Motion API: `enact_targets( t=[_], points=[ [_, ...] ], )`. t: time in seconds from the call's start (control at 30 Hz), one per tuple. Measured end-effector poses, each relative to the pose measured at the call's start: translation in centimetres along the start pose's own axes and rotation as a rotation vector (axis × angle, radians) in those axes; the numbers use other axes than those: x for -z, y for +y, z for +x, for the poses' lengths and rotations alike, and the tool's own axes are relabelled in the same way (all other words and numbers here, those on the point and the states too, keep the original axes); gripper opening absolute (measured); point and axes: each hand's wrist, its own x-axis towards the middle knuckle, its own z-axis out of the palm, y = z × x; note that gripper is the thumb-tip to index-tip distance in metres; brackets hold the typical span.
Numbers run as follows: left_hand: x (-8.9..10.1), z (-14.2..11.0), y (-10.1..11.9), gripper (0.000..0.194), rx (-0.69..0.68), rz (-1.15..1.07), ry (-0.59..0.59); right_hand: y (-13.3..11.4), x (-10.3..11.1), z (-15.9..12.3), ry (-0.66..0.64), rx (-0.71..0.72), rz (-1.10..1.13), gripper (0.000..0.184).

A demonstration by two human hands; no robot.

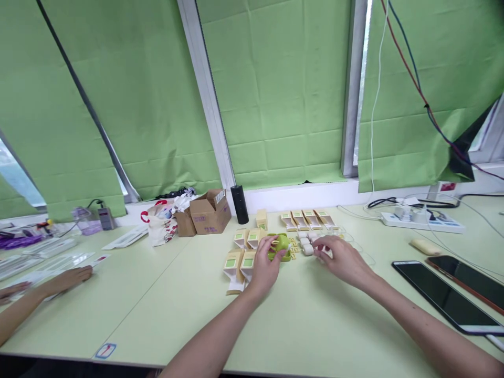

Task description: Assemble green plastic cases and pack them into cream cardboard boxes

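My left hand [266,261] is closed around a small rounded green object [282,242], held just over a flat green tray-like piece [286,255]. My right hand [342,258] has its thumb and fingers drawn together at the edge of a cluster of small white blocks [307,250]; what sits between the fingertips is too small to make out. Small yellow pieces [293,247] lie between the two hands. Open cream boxes with green labels [233,261] stand beside my left hand, partly hidden by it. More open cream boxes [302,220] form a row behind the white blocks.
A black cylinder [239,205] and a brown carton [210,212] stand by the wall. At right lie a power strip [423,221], loose cables and two phones, the nearer one black-screened [447,294]. Another person's hand [71,279] rests on white packages at far left.
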Motion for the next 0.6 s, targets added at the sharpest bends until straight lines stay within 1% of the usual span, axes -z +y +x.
enact_targets(
  t=[0.07,0.17,0.27,0.33,0.4,0.47,0.53,0.6],
  points=[
    [-0.2,0.3,0.0,0.039,0.027,-0.088,0.017,2.1,1.1,-0.9,0.052,0.061,-0.166,0.024],
    [-0.3,0.5,0.0,0.051,0.054,-0.205,0.016,5.1,2.2,-2.6,0.099,0.166,-0.335,0.026],
    [-0.4,0.6,0.0,0.059,0.081,-0.262,0.019,7.2,2.5,-4.0,0.075,0.212,-0.428,0.023],
    [-0.3,0.6,-0.1,0.059,0.09,-0.264,0.024,7.9,2.5,-4.7,0.05,0.23,-0.47,0.022],
    [-0.3,0.7,-0.3,0.057,0.094,-0.254,0.032,8.0,2.5,-5.0,0.03,0.244,-0.48,0.019],
    [-0.3,0.7,-0.6,0.056,0.093,-0.245,0.044,7.6,2.6,-5.1,0.02,0.252,-0.477,0.02],
    [-0.4,0.7,-0.8,0.055,0.085,-0.238,0.058,6.5,2.8,-5.0,0.02,0.258,-0.475,0.024],
    [-0.5,0.7,-0.8,0.055,0.08,-0.236,0.062,4.8,2.9,-4.8,0.016,0.27,-0.462,0.026]
  ],
)
